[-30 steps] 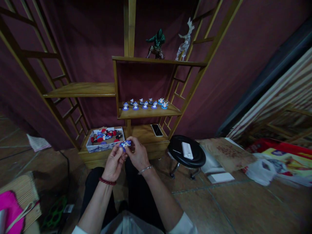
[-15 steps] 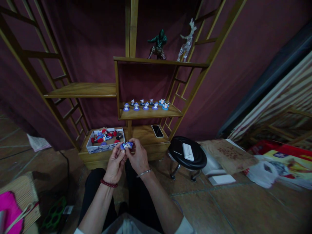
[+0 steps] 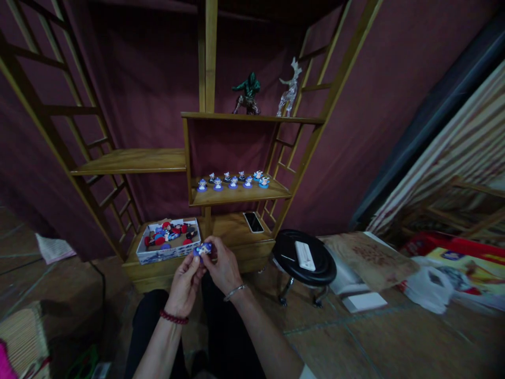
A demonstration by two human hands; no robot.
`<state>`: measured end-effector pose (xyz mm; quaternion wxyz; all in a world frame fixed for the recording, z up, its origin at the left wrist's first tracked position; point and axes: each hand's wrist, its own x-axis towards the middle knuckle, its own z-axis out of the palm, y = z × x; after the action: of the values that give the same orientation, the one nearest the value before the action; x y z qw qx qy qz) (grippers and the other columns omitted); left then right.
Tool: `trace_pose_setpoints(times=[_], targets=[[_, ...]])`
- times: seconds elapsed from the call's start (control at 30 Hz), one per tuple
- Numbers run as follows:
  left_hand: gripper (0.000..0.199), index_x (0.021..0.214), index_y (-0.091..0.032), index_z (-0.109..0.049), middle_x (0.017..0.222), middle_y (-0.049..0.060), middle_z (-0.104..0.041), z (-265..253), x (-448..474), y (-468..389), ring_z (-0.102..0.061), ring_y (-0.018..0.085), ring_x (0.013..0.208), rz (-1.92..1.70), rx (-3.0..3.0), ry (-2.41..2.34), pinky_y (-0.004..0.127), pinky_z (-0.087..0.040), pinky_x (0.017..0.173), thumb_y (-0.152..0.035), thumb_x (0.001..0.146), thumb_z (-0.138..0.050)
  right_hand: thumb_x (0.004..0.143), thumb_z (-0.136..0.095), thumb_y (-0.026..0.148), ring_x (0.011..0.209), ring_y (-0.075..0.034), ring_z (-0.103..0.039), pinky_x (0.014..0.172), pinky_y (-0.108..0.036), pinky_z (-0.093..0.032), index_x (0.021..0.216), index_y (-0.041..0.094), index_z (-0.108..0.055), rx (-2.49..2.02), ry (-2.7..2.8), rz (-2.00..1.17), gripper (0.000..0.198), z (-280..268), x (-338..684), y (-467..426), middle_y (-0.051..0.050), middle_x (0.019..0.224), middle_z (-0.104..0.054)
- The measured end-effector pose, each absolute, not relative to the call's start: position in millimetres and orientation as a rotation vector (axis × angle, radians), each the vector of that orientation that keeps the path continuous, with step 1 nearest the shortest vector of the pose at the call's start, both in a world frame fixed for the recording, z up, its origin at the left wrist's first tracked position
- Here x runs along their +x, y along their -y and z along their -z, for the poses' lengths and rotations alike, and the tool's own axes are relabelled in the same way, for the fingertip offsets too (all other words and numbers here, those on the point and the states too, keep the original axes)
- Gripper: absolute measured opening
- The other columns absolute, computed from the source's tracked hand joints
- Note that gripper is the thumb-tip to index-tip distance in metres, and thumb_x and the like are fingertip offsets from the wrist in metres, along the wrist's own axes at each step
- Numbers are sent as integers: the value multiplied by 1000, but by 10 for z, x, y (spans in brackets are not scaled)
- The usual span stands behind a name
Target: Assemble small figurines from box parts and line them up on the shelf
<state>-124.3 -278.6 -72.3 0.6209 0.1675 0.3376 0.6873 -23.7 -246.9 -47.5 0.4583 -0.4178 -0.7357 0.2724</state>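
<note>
A small purple-and-white figurine is pinched between both hands, above my knees and just in front of the box. My left hand grips its lower left side with thumb and fingers. On the other side, the fingers of my right hand close on its right end. Beyond them, a patterned cardboard box holds several red, blue and black figurines. Two rows of small figurines stand upright on the middle shelf; the front ones are mostly purple and white, the right ones light blue.
A green hooded figure and a clear deer ornament stand on the upper shelf. A phone lies on the bottom shelf. To the right are a black stool with a white object, and a plastic bag.
The camera view has tilted up, so the shelves appear lower. The figurine is turned slightly between my fingers; both hands keep hold of it.
</note>
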Motion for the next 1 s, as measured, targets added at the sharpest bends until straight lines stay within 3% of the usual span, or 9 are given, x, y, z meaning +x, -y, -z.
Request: trace_pose_setpoints(times=[0.2, 0.47, 0.73, 1.0], targets=[[22, 79, -14, -64, 77, 1, -65, 776, -1266, 2781, -58, 7, 63, -1565, 340, -730, 16, -47, 59, -19, 59, -73, 74, -50, 16, 76, -11, -58, 70, -21, -46, 97, 23, -50, -997, 1868, -664, 25, 407, -218, 2470, 2, 86, -60], [17, 81, -15, -64, 83, 3, -67, 756, -1195, 2757, -61, 10, 74, -1501, 373, -671, 21, -48, 67, -24, 68, -67, 74, -50, 14, 78, -12, -57, 73, -23, -45, 101, 25, -51, -967, 1971, -642, 29, 354, -123, 2417, 2, 87, -60], [17, 79, -14, -63, 79, 1, -66, 711, -1149, 2708, -60, 9, 70, -1474, 335, -661, 19, -48, 66, -18, 63, -70, 75, -52, 16, 85, -13, -56, 79, -25, -44, 107, 26, -49, -959, 1975, -611, 34, 348, -31, 2373, 1, 94, -60], [19, 81, -15, -63, 81, 0, -65, 741, -1109, 2645, -60, 8, 68, -1490, 300, -667, 20, -48, 66, -13, 63, -70, 74, -56, 16, 82, -13, -56, 76, -24, -44, 99, 25, -52, -1019, 1924, -612, 27, 376, -11, 2296, 1, 90, -60]])
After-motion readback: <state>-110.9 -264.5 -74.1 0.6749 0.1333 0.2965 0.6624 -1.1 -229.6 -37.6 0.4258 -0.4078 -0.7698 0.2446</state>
